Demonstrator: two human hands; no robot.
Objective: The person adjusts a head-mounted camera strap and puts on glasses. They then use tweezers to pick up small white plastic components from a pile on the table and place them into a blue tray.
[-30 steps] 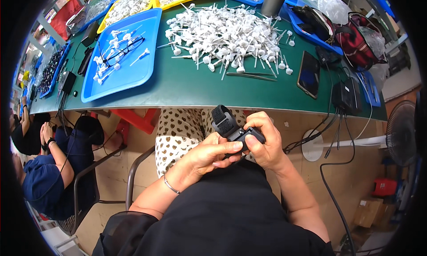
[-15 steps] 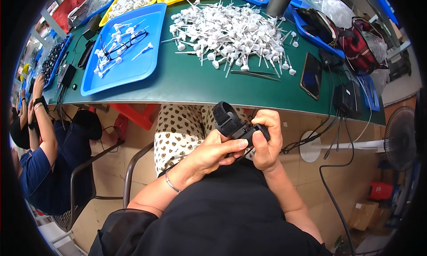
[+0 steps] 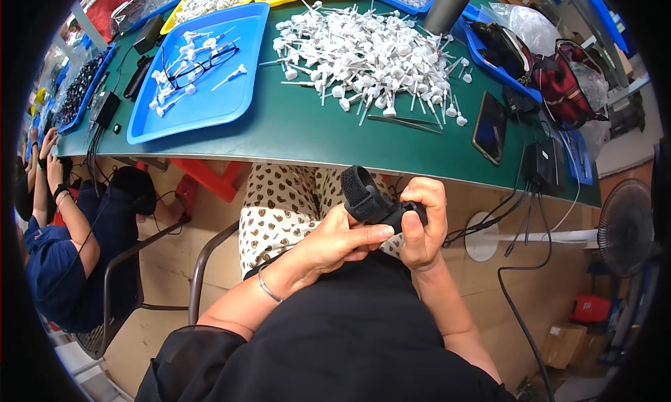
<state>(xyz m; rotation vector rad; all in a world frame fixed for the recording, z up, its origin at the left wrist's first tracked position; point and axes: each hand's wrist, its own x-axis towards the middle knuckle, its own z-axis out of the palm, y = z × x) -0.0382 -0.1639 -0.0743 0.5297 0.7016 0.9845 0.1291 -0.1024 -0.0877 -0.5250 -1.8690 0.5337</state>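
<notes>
Above my lap, just off the table's front edge, I hold a small black device with a looped hook-and-loop strap [image 3: 365,196]. My left hand [image 3: 334,243] grips it from the left, thumb laid along its near side. On its other end, my right hand [image 3: 425,220] is closed, thumb and fingers pinching the black body. The strap loop stands up above my left fingers. Part of the device is hidden by my fingers. On the green table [image 3: 300,140] beyond lies a big heap of white plastic pieces with thin stems [image 3: 370,60].
A blue tray [image 3: 231,105] at left holds glasses and several white pieces. Tweezers [image 3: 405,122], a phone [image 3: 491,128] and a black box with cables [image 3: 542,166] lie toward the right. A fan [image 3: 625,224] stands at far right. A co-worker [image 3: 66,255] sits at left beside a chair.
Both hands stay on the strapped device, which has turned slightly between them. The view has shifted a little. The co-worker's arms at left have moved.
</notes>
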